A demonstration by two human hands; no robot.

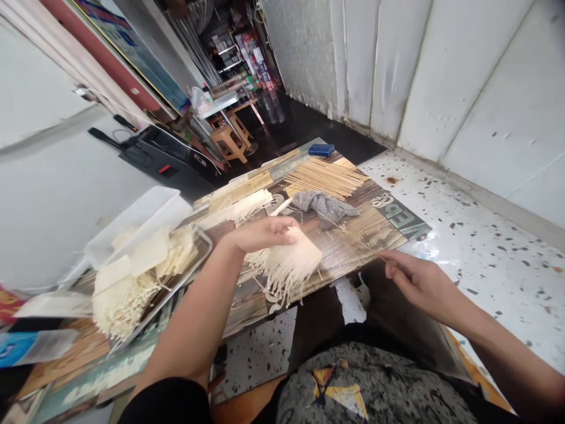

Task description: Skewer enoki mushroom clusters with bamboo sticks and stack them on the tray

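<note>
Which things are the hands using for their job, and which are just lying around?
Part of the job:
- enoki mushrooms, held by the left hand
- thin skewer, held by the right hand
- probably the spread-out skewers too

Seemingly just lying around:
- crumpled grey cloth
- small blue object, unclear what
- plastic stools behind

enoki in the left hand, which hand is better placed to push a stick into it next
Probably the right hand: it holds a thin stick out toward the table, while the left hand is occupied holding the enoki.
</note>
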